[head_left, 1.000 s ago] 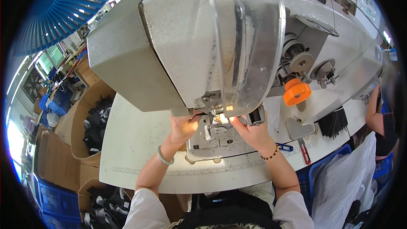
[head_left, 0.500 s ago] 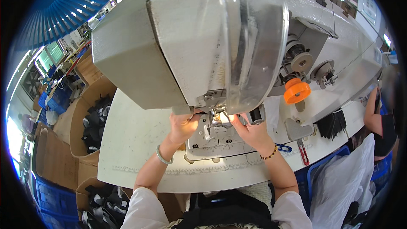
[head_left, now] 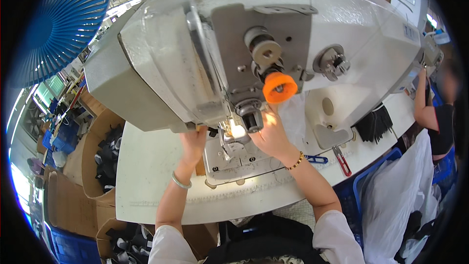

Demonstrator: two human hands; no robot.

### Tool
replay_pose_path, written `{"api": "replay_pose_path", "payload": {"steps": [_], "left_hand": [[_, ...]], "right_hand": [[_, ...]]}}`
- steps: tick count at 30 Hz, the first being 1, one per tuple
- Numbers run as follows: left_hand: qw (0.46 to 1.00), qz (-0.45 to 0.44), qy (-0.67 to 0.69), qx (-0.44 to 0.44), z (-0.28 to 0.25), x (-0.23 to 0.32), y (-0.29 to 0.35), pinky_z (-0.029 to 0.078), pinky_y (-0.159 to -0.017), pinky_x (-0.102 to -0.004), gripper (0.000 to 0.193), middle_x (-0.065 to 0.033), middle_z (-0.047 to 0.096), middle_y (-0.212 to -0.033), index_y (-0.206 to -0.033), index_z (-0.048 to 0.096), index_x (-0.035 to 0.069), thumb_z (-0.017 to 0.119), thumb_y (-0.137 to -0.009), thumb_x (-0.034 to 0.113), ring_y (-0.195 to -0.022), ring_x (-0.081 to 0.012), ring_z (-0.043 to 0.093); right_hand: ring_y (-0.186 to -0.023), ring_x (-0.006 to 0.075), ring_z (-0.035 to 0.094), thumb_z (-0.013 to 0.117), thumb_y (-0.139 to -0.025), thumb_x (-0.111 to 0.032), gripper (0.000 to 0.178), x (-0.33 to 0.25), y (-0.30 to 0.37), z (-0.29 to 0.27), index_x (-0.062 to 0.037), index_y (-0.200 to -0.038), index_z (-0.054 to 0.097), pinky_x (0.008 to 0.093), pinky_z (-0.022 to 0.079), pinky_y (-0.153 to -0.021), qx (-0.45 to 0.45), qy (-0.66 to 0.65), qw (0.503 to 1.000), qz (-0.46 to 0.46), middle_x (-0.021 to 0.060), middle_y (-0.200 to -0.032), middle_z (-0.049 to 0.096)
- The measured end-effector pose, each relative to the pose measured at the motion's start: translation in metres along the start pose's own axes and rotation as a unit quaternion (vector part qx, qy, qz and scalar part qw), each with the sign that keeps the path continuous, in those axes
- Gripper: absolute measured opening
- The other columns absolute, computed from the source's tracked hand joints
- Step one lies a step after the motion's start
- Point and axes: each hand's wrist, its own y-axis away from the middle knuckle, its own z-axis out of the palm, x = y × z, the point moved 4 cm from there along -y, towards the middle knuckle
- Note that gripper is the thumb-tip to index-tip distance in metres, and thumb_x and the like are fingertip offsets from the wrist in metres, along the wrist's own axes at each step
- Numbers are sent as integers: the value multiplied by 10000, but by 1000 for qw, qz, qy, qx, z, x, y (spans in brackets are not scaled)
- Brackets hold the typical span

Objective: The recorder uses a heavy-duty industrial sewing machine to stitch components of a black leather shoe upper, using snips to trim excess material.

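A large white sewing machine (head_left: 161, 63) fills the upper middle of the view. Its lit needle area (head_left: 233, 131) sits above a metal work plate (head_left: 229, 164). My left hand (head_left: 193, 143), with a pale bangle at the wrist, reaches up left of the needle area; its fingers disappear behind the machine head. On the other side my right hand (head_left: 271, 136), with a beaded bracelet, reaches up beside a dark round knob (head_left: 250, 117). Its fingertips are hidden below the orange knob (head_left: 279, 88). Whether either hand holds anything cannot be seen.
Blue-handled thread snips (head_left: 316, 159) and a red-handled tool (head_left: 343, 162) lie to the right, near black strips (head_left: 373, 124). Cardboard boxes (head_left: 97, 176) with black-and-grey pieces stand left. A blue fan (head_left: 63, 29) is upper left; another person (head_left: 442, 117) is far right.
My view has shifted, showing more of the machine's right side with its knobs. Both hands have moved farther in and apart, away from the needle area; the right hand now reaches beneath the orange knob.
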Motion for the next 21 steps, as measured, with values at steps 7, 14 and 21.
{"api": "replay_pose_path", "payload": {"steps": [7, 14, 21], "left_hand": [[960, -115, 87, 239, -89, -65, -5, 403, -601, -238, 100, 6, 566, -721, -936, 611, 30, 577, -844, 47, -652, -82, 470], [974, -184, 47, 120, -237, 23, 6, 457, -664, -210, 114, -65, 610, -740, -844, 607, -59, 611, -763, 20, -664, -105, 557], [895, -312, 102, -301, -121, 35, 18, 228, -437, -214, 208, 76, 436, -542, -589, 547, 38, 735, -653, 99, -507, -13, 347]], "right_hand": [[-970, 287, 550, 565, -845, -188, 253, -28, 38, -37, -25, -1037, 551, 381, 424, -832, -20, 50, 996, 66, 109, -1088, 571], [-920, 283, 577, 576, -715, -9, 310, -17, 141, -89, -26, -1025, 577, 380, 452, -799, -231, 146, 935, 226, 115, -1003, 604], [-942, 269, 527, 585, -718, -19, 278, 34, 179, -91, -18, -995, 577, 382, 399, -835, -204, 273, 922, 183, 108, -975, 560]]}}
